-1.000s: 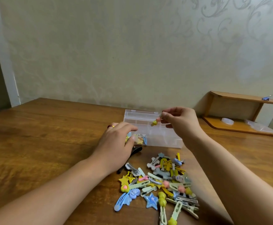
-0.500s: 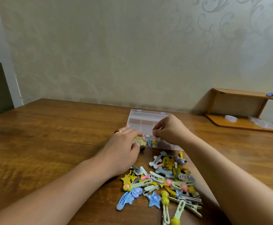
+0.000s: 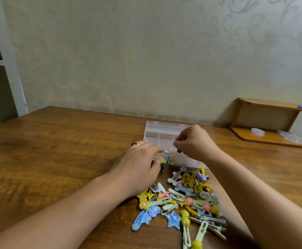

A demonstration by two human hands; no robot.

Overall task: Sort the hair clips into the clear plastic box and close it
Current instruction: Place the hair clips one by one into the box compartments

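Hair clips (image 3: 186, 200) lie heaped on the wooden table (image 3: 66, 150) nearest the person — stars, bones, bright colours. Beyond the heap, the left hand (image 3: 139, 164) rests with straight fingers against the near left corner of the clear plastic box (image 3: 162, 135), lid open. The right hand (image 3: 194, 142) hovers over the box, fingertips pinched — what they hold cannot be told. A few clips show inside the box. Farther right stands a wooden shelf (image 3: 270, 121).

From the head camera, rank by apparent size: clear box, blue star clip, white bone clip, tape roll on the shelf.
1. Clear plastic box, plainly largest.
2. Blue star clip and white bone clip: too close to rank.
3. Tape roll looks similar too, but it sits farther away, so unsure.
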